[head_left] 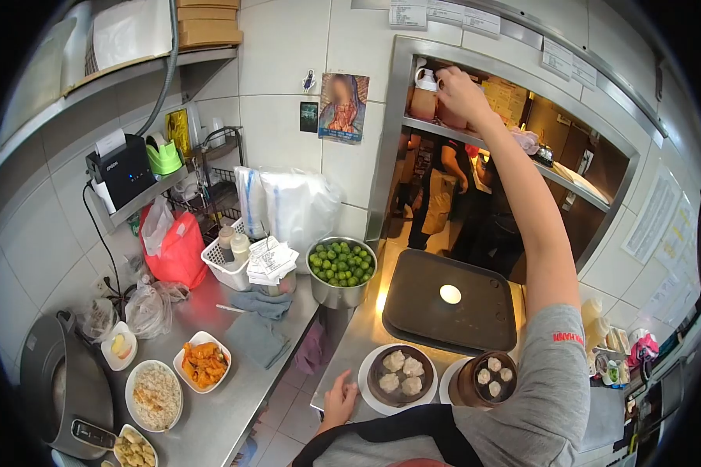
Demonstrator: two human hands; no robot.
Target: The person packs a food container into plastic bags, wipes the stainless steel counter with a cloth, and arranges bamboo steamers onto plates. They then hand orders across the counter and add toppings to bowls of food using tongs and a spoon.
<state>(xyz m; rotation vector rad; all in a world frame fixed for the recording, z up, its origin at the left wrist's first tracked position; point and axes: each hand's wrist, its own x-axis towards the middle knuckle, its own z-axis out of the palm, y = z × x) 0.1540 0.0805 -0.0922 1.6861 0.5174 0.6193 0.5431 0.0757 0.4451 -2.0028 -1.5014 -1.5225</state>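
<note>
My right hand (461, 92) is raised to the shelf in the wall opening, its fingers curled over the top of a reddish sauce jug (450, 117). Beside it stands another jug (423, 100) with a white top. Low at the counter's edge, my left hand (339, 400) holds nothing, fingers loosely apart, just left of a white plate (364, 387). That plate bears a round steamer (376, 372) with several dumplings. To its right, a smaller steamer (461, 383) with several dumplings sits on another plate (445, 381).
A dark tray (420, 300) lies before the opening. Left of it stands a metal pot of green citrus fruit (340, 265). The left counter (210, 416) holds bowls of rice (156, 395) and orange food (203, 364), cloths (258, 336) and a rice cooker (62, 381). People stand beyond the opening.
</note>
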